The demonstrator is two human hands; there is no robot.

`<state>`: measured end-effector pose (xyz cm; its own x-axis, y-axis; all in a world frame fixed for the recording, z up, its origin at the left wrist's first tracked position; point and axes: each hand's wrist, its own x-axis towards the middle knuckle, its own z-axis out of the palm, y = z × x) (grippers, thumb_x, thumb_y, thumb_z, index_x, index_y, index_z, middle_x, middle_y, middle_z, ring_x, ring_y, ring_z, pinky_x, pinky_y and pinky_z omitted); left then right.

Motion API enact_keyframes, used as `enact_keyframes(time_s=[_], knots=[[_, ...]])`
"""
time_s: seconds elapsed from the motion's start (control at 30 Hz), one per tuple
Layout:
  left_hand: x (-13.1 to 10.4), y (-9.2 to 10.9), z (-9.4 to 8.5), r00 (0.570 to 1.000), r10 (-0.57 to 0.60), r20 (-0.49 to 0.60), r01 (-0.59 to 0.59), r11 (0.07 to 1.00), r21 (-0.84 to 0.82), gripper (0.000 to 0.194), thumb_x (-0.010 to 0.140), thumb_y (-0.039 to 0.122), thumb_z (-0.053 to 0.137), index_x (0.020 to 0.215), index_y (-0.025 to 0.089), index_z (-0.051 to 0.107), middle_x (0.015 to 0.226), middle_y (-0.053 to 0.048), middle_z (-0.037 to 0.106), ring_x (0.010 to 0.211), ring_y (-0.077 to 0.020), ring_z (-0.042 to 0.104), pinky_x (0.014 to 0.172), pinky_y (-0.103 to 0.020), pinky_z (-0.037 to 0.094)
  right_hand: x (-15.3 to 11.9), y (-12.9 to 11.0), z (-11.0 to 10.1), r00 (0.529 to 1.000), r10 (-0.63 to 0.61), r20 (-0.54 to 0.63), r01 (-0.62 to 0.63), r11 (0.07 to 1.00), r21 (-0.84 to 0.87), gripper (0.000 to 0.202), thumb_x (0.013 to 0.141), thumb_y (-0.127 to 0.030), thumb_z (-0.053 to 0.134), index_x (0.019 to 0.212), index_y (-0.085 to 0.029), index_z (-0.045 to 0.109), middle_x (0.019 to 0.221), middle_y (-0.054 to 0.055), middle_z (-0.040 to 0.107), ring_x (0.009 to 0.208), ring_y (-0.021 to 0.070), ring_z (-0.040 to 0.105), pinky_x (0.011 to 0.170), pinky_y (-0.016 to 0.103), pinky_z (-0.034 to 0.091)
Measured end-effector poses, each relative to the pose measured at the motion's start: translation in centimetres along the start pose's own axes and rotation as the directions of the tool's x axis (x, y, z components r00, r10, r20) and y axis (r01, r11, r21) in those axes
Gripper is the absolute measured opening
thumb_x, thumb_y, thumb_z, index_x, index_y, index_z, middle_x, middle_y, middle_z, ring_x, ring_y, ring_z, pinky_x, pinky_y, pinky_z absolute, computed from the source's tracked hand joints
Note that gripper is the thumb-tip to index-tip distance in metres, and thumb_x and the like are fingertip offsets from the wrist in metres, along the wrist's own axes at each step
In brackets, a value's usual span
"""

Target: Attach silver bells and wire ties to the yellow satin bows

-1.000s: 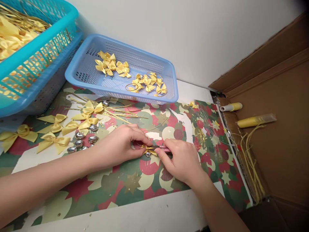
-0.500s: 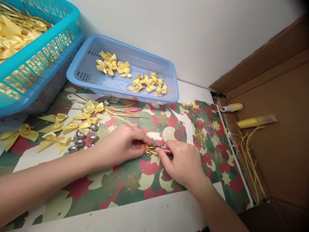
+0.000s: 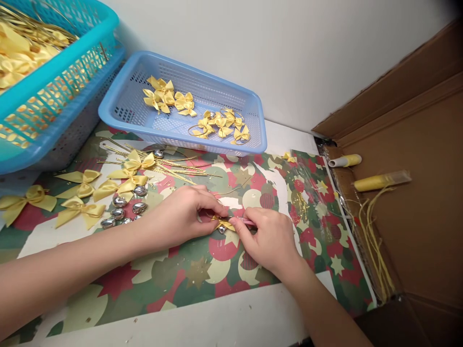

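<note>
My left hand is closed, thumb and fingertips pinching a yellow ribbon bow. A small silver bead shows at the near side of this bow. From the right, my right hand grips a slim pink-handled tool; its thin tip reaches the bow beside my left fingertips. My fingers cover most of the tool, so its kind is unclear. Left of my hands lie several silver heart-shaped beads and loose yellow bows. Gold cords are spread behind my left hand.
A blue basket at the back holds bows, some with cord loops and beads. Stacked baskets with bows and cords stand at left. Patterned paper covers the table. Two yellow tubes sit by a cardboard wall at right.
My right hand has shifted slightly left, bringing the pink-handled tool closer to my left fingertips. The left hand still pinches the bow in the same place.
</note>
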<state>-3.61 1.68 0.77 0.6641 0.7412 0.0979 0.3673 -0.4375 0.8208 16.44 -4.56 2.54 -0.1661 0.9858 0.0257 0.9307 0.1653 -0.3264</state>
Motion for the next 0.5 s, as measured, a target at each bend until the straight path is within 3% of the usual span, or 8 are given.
enact_keyframes(time_s=[0.13, 0.3, 0.4, 0.5], knots=[[0.0, 0.0, 0.0, 1.000, -0.014, 0.006, 0.015, 1.000, -0.001, 0.020, 0.078, 0.017, 0.064, 0.087, 0.024, 0.080, 0.078, 0.000, 0.078, 0.076, -0.0183, 0.069, 0.065, -0.026, 0.053, 0.2, 0.0, -0.5, 1.000, 0.024, -0.011, -0.023, 0.998, 0.050, 0.045, 0.089, -0.044, 0.054, 0.058, -0.018, 0.033, 0.051, -0.003, 0.044, 0.050, 0.0100, 0.033, 0.048, 0.025, 0.016], [-0.1, 0.6, -0.6, 0.992, -0.121, 0.040, 0.124, 0.989, -0.082, 0.024, 0.072, 0.021, 0.067, 0.091, 0.025, 0.080, 0.081, 0.000, 0.078, 0.076, -0.0195, 0.070, 0.066, -0.027, 0.054, 0.8, 1.8, -2.4, 0.987, 0.061, 0.146, -0.091, 0.975, 0.204, 0.047, 0.092, -0.048, 0.050, 0.057, -0.019, 0.036, 0.050, -0.004, 0.038, 0.048, 0.0094, 0.032, 0.049, 0.025, 0.020], [0.1, 1.2, -1.3, 0.951, -0.302, 0.062, 0.306, 0.903, -0.300, 0.020, 0.076, 0.034, 0.067, 0.087, 0.024, 0.080, 0.085, -0.003, 0.079, 0.074, -0.0202, 0.071, 0.064, -0.028, 0.056, 1.1, 2.9, -2.6, 0.988, 0.122, 0.095, -0.149, 0.923, 0.354, 0.039, 0.087, -0.050, 0.060, 0.064, -0.020, 0.046, 0.055, -0.006, 0.038, 0.051, 0.0096, 0.033, 0.050, 0.024, 0.024], [0.4, 1.5, -2.1, 0.883, -0.460, -0.095, 0.388, 0.827, -0.407, 0.024, 0.079, 0.038, 0.061, 0.090, 0.025, 0.079, 0.098, -0.004, 0.079, 0.085, -0.0217, 0.071, 0.064, -0.026, 0.054, 1.0, 2.6, -1.4, 0.974, 0.187, 0.125, -0.225, 0.818, 0.530, 0.028, 0.076, -0.046, 0.073, 0.080, -0.020, 0.062, 0.058, -0.006, 0.044, 0.050, 0.0096, 0.036, 0.048, 0.022, 0.030]])
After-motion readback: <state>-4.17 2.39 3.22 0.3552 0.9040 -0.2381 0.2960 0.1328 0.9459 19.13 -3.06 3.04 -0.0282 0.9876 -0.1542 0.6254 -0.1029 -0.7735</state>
